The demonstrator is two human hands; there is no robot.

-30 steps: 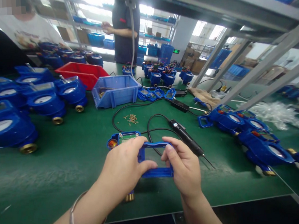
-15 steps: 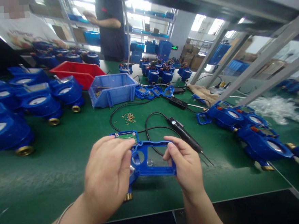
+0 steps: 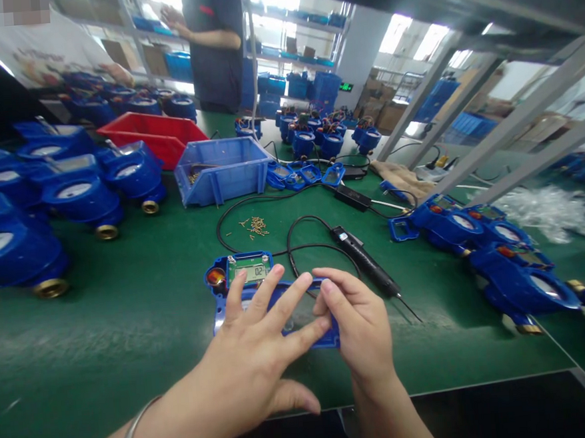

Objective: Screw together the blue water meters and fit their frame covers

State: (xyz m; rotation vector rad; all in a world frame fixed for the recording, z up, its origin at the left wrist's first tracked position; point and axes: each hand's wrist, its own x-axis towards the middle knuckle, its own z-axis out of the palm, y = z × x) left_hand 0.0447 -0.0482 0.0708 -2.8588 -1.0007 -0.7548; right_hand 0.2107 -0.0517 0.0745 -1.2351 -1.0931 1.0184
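Observation:
My right hand point(image 3: 362, 314) pinches the right end of a blue plastic meter cover point(image 3: 326, 340), a frame with a window opening. Spread fingers of my left hand point(image 3: 265, 341) reach across the front of this cover and hide much of it; whether they touch it I cannot tell. Behind them sits an uncovered blue water meter point(image 3: 219, 311), its green circuit board and small display point(image 3: 259, 272) showing. Right of the hands an electric screwdriver point(image 3: 365, 260) lies on the green table, its bit towards me. A small pile of brass screws point(image 3: 257, 226) lies beyond the meter.
Several blue meters stand at the left point(image 3: 78, 194) and more at the right point(image 3: 507, 284). A blue bin point(image 3: 227, 177) and a red bin point(image 3: 151, 139) stand behind the screws. A black cable point(image 3: 218, 234) loops over the table point(image 3: 132, 363). Metal shelf posts rise at right; two people are beyond.
My left hand has opened, fingers spreading, and moved right across the front of the cover. The meter's display has come into view. My right hand keeps its hold on the cover.

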